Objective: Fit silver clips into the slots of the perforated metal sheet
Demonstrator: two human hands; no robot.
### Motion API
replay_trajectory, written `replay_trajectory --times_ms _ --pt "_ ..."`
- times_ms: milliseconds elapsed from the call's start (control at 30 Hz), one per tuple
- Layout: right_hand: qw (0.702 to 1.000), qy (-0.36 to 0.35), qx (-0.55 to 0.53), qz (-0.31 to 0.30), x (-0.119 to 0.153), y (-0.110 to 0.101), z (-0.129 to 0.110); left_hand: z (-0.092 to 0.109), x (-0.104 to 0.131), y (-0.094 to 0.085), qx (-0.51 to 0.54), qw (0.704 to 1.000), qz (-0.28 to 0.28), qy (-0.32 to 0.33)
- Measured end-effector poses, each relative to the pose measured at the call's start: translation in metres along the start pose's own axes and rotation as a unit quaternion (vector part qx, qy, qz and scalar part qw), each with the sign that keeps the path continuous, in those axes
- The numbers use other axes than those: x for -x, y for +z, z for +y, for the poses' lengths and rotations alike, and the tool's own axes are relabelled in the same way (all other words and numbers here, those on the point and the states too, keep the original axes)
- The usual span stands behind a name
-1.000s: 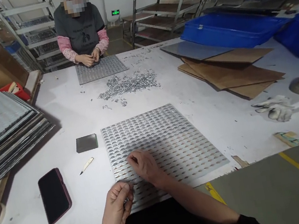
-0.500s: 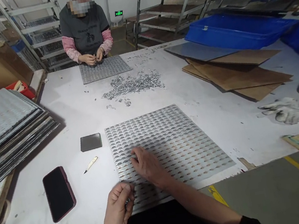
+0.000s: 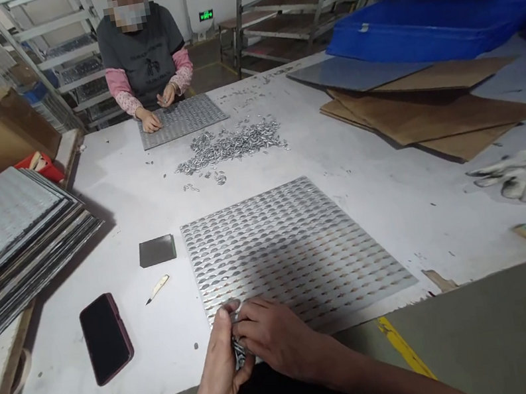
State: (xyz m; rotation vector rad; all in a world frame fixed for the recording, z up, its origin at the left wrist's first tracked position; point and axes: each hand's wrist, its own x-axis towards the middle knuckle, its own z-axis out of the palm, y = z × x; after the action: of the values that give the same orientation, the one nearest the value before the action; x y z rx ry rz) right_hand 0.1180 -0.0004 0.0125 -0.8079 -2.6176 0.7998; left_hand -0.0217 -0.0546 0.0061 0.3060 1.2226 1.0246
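My left hand (image 3: 223,358) is curled around several small silvery metal pieces (image 3: 239,351) at the near-left edge of a patterned sheet. Against it, my right hand (image 3: 279,337) has its fingertips bent in at those pieces; whether it pinches one is hidden. The sheet (image 3: 295,239) lies flat on the white table and carries rows of small leaf-shaped pieces. Left of the sheet are a dark square plate (image 3: 157,250) and a small pale-handled blade (image 3: 158,288). A phone (image 3: 106,339) lies farther left.
Beyond the sheet is a loose pile of metal pieces (image 3: 234,143). Across the table a person (image 3: 146,55) handles another sheet (image 3: 189,116). Stacked sheets (image 3: 9,219) stand left; brown boards (image 3: 435,111), a blue bin (image 3: 417,30) and gloves (image 3: 517,178) are right.
My right hand has moved back from the sheet to my left hand, and the two now meet. The person opposite has parted their hands, one now down on their sheet. The view has shifted slightly.
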Motion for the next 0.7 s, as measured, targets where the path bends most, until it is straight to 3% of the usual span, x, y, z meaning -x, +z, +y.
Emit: replay_trajectory --times_ms 233,467,700 --pt "0.999 0.036 -0.009 -0.013 0.008 -0.001 0.003 -0.001 -0.002 0.009 -0.026 0.999 -0.001 -0.046" --pt "0.981 0.107 -0.119 0.111 0.008 0.0 0.015 0.001 -0.004 -0.001 -0.051 0.997 -0.059 0.011" --pt "0.975 0.054 -0.208 0.054 0.009 -0.006 0.015 -0.001 -0.003 -0.012 -0.07 0.994 -0.083 0.003"
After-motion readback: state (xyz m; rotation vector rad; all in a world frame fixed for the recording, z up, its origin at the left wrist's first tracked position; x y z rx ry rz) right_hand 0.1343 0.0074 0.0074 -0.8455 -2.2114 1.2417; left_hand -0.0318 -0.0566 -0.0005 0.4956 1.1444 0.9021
